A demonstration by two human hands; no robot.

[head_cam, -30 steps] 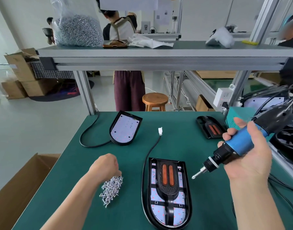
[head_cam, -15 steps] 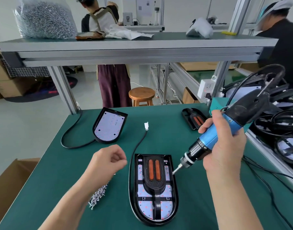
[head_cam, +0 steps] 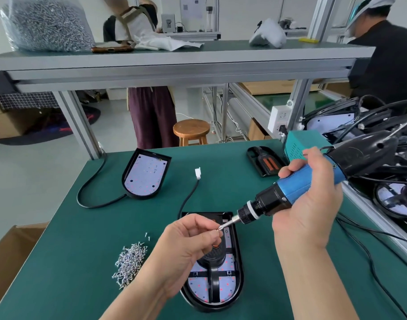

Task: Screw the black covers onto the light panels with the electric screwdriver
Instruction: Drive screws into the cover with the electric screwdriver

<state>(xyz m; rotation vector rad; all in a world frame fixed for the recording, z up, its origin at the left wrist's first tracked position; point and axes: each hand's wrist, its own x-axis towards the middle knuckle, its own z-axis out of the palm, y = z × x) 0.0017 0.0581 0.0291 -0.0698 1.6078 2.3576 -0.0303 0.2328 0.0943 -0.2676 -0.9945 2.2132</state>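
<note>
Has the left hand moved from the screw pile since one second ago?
Yes. The left hand, pinching a screw, left the screw pile and went right, over the near light panel, to the screwdriver bit.

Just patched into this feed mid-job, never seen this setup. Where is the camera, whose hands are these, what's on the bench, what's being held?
No machine here: a person works with two bare hands, and the one picture comes from a camera worn on their head, looking forward and down. The right hand grips a blue and black electric screwdriver. The left hand pinches a small screw at the bit's tip. Beneath them on the green table lies a light panel with a black cover set on it. Left of it is a pile of screws; farther back lie an uncovered light panel and a spare black cover.
</note>
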